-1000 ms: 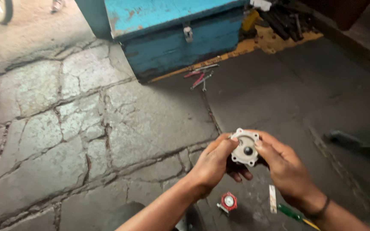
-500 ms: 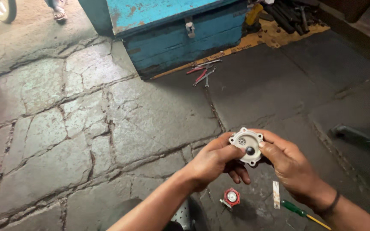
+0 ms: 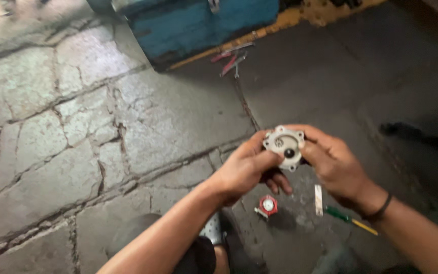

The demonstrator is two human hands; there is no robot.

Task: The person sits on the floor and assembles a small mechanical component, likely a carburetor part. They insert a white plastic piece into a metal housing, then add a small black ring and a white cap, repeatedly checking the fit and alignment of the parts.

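Two hands are working here, and between them they are holding one pale, round metal cover plate (image 3: 284, 146) with small bolt lugs around its rim and a dark knob at its centre. The left hand (image 3: 244, 170) is closing its grip on the plate's left edge, thumb lying across the face; the right hand (image 3: 336, 167), wearing a dark band at the wrist, is gripping the right edge with fingers curled over the top. The plate is hanging in the air above the floor, face toward the camera.

Below the hands, one small red valve-like part (image 3: 267, 205) with a pale round centre is lying on the dark floor (image 3: 330, 76). Just right of it one short white strip (image 3: 318, 199) is lying, and beside that one screwdriver with a green and yellow handle (image 3: 350, 220).

Farther off, a few slim red and grey hand tools (image 3: 231, 57) are lying together by the lower edge of one blue metal box (image 3: 204, 23); its lid is shut, so its contents are not showing. Left of the hands, cracked grey stone paving (image 3: 67, 132) is stretching wide and bare, giving open room; a dark shape is lying at the right edge.
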